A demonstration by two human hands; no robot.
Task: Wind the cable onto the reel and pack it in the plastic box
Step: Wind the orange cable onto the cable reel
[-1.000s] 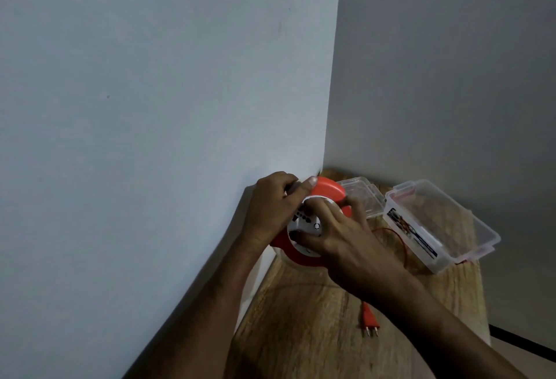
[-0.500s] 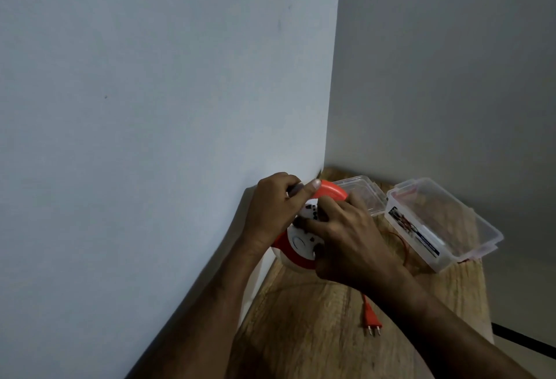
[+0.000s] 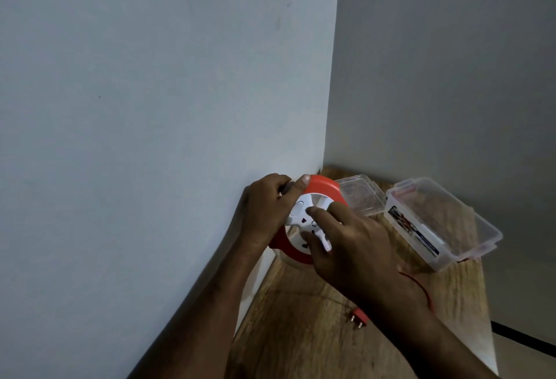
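A round cable reel (image 3: 323,187) with a red rim and a white socket face is held above the left side of a wooden table (image 3: 301,318). My left hand (image 3: 264,213) grips its handle at the upper left, thumb on the red rim. My right hand (image 3: 352,246) covers the white face, fingers curled round the white crank. A thin red cable (image 3: 421,287) runs from under my right wrist to a red two-pin plug (image 3: 358,317) lying on the table. The clear plastic box (image 3: 442,225) stands open at the right, its lid (image 3: 359,195) lying behind the reel.
White walls meet in a corner right behind the table, and the left wall stands close to my left hand. The table's right edge (image 3: 486,303) drops off just past the box. A dark strip (image 3: 523,339) lies on the floor at the right.
The white face of the reel has turned under my right hand, whose fingers shifted round it. The plug has slid left along the table. My left hand stays on the handle.
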